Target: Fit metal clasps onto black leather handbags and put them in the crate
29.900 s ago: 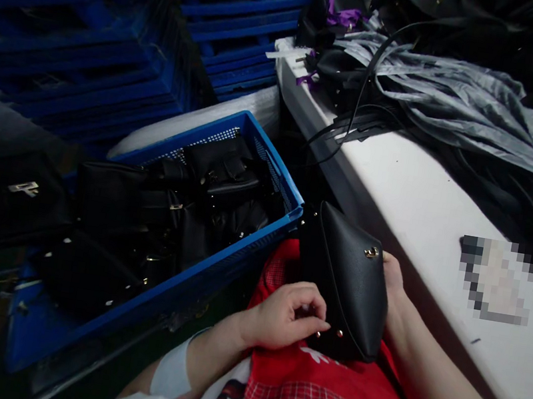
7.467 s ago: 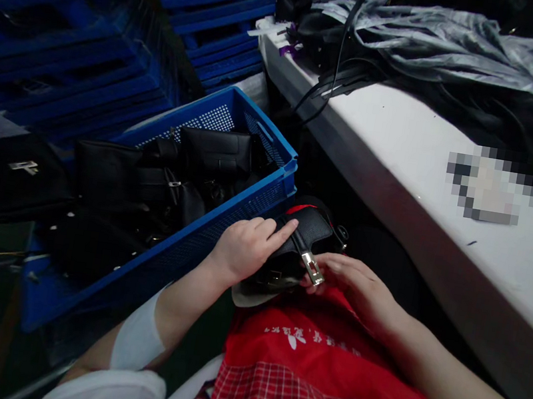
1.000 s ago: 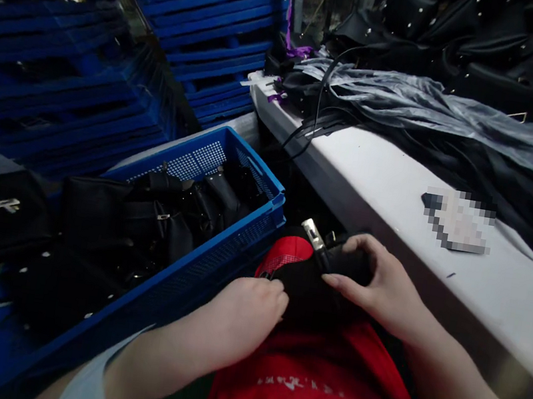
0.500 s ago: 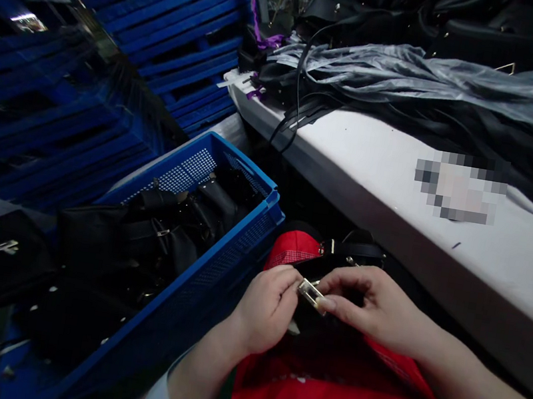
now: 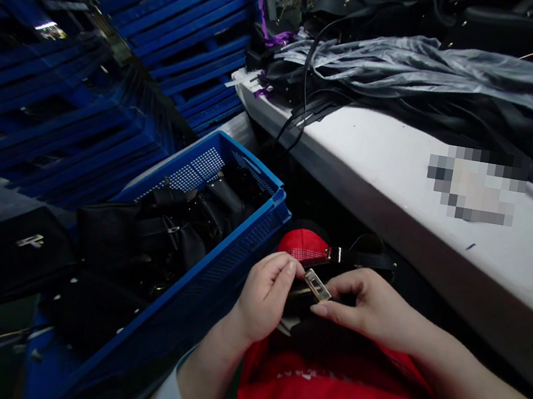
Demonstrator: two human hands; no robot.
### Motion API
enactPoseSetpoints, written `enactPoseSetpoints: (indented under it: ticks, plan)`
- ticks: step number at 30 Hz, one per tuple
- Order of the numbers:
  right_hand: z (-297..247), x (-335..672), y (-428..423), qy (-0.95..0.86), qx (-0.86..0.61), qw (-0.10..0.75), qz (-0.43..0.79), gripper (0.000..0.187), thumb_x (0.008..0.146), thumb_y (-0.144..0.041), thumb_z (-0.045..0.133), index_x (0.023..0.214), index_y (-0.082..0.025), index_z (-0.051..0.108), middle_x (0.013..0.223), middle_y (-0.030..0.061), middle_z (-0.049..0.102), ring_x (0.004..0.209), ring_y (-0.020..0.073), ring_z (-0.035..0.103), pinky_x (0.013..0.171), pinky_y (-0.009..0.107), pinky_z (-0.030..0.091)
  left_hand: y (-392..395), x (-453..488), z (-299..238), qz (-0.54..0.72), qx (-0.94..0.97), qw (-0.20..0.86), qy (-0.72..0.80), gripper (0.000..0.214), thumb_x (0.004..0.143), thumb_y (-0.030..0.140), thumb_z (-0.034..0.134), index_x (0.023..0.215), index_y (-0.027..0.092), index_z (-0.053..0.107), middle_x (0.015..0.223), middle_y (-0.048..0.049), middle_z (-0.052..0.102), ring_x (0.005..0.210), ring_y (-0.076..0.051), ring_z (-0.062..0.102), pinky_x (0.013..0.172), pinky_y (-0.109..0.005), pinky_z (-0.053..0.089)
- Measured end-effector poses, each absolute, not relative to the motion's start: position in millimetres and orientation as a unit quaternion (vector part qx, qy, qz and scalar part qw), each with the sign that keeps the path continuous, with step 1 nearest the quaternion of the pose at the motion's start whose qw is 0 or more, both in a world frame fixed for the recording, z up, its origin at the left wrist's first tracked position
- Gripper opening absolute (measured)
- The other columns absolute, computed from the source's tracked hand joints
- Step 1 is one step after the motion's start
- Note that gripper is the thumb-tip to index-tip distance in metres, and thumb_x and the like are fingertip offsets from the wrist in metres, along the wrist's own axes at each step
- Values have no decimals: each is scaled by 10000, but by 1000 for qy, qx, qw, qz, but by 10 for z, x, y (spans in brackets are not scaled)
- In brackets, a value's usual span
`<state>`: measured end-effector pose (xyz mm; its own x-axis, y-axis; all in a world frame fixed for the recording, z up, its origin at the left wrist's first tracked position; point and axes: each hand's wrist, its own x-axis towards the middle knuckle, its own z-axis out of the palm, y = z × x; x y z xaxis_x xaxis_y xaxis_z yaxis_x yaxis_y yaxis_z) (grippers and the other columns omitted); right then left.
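A black bag (image 5: 307, 327) with a brass-toned zip lies on the lap, over a red apron. Between my hands, a rectangular gold-toned metal frame (image 5: 317, 286), like a bag's clasp plate, is tilted with its face up. My right hand (image 5: 371, 307) pinches its right end between thumb and fingers. At the frame's upper left end is my left hand (image 5: 265, 297), thumb and fingers pressed together; what they grip is hidden. Behind the hands, a black strap (image 5: 363, 258) with a metal buckle (image 5: 336, 254) lies across the bag.
Left of me stands a blue perforated crate (image 5: 192, 282) filled with black bags, one with a metal clasp (image 5: 31, 241) hanging over its side. A white table (image 5: 384, 157) at right bears black straps and grey strips (image 5: 419, 65). Blue pallets (image 5: 196, 33) are stacked behind.
The metal frame has turned to show more of its face, and my right fingers sit differently on it. My view has shifted slightly left.
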<state>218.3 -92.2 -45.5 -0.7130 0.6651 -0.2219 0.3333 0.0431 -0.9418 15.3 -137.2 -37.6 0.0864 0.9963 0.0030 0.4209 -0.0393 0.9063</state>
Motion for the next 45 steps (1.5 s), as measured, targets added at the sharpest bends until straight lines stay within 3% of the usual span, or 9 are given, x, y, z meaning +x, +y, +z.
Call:
enactPoseSetpoints:
  ticks: [4,9,12,23,27,32,35,39,45]
  plan:
    - [-464,2185,-938,-719,-353,156,577,348,858,-489,631,790,-163,735,696,8,677,633,145,570,569,233,409,-1346,166,-320,354,653,357,567,347,992,358,403,786,171,611,772,-44,602,720,-151,557,643,-254,423]
    - [-480,2168,-948,-753,-361,171,524,297,862,-438,632,778,-169,723,694,9,673,640,149,579,592,242,409,-1339,211,-290,329,674,299,590,250,888,335,612,707,165,581,676,5,515,585,-109,460,548,-230,363]
    - [-482,2158,-962,-768,-364,176,496,231,853,-397,647,800,-185,722,691,1,673,631,146,579,591,238,396,-1339,213,-289,321,681,302,585,269,899,330,599,689,164,572,668,8,511,595,-106,464,559,-231,355]
    - [-429,2167,-966,-808,-349,165,444,243,876,-376,622,745,-179,677,664,3,654,583,126,547,567,239,346,-1321,226,-392,369,550,495,563,343,882,395,618,651,153,541,626,13,494,592,-112,452,549,-237,340]
    - [-446,2170,-952,-796,-352,168,463,294,889,-405,601,725,-169,665,641,4,633,575,126,533,559,242,344,-1309,264,-409,396,598,436,544,310,909,317,579,646,158,536,642,16,468,590,-107,433,552,-242,336]
    - [-469,2173,-922,-771,-352,190,495,387,920,-454,549,691,-160,653,615,0,614,574,126,530,538,241,337,-1321,321,-349,387,716,245,527,268,897,169,558,632,158,518,618,20,429,597,-109,425,561,-251,320]
    - [-480,2170,-918,-771,-356,198,489,375,925,-442,550,703,-164,669,625,2,631,572,125,538,540,241,340,-1331,328,-323,397,723,155,544,147,858,175,639,723,148,591,634,22,453,597,-108,437,565,-249,339]
    - [-472,2162,-931,-793,-369,198,443,314,930,-407,552,777,-188,716,678,11,678,596,136,577,561,247,362,-1307,291,-307,397,718,154,551,167,799,227,741,929,144,680,642,34,450,587,-106,446,557,-239,371]
    - [-475,2162,-943,-837,-375,179,355,230,934,-352,555,897,-225,744,778,26,723,708,174,640,642,272,406,-1264,221,-280,391,730,185,529,59,846,164,684,887,161,727,617,30,496,540,-81,466,520,-214,381]
